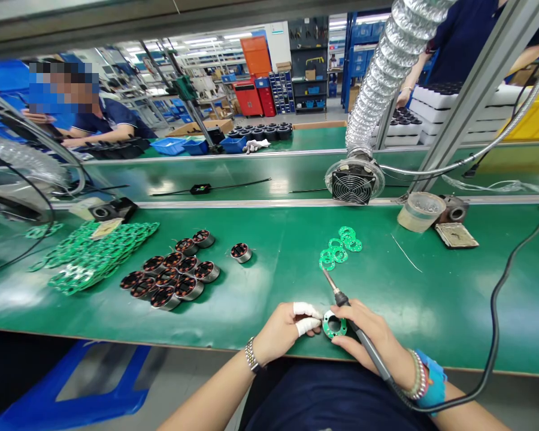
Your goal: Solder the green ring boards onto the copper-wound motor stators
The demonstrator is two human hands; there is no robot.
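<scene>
A green ring-shaped circuit board (329, 330) is at the front of the bench, between both hands. My left hand (291, 326), with white wraps on thumb and index finger, is closed at the board's left edge; what its fingertips pinch is hidden. My right hand (375, 332) grips a soldering iron (369, 347), whose tip points up and away from the board. The right thumb and a fingertip also rest against the board's right side. Beyond the iron's tip lie several loose ring boards (339, 254). One copper-wound stator (241, 252) stands apart from a group of stators (179, 287).
Sheets of green boards (94, 257) are stacked at left. A fan (354, 184) on a foil duct stands at the back, with a plastic tub (420, 211) and sponge tray (456, 235) right of it. The iron's cable (496, 317) loops at right. A co-worker (110, 123) sits opposite.
</scene>
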